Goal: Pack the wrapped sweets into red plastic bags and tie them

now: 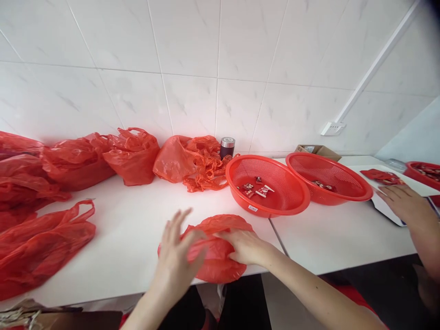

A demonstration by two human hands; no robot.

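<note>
Both hands, left hand (pixel 177 254) and right hand (pixel 245 245), rest open-palmed on a rumpled red bag (pixel 215 250) lying long-axis left-right.

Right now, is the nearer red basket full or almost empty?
Almost empty. The nearer red basket holds only a few small red packets on its bottom; most of its mesh floor shows bare.

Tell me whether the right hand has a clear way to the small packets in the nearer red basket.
Probably yes. The right hand rests on the red bag at the table edge, and the nearer red basket sits just beyond it, open-topped, with bare table between. The small packets lie uncovered inside; only the low rim stands between.
</note>
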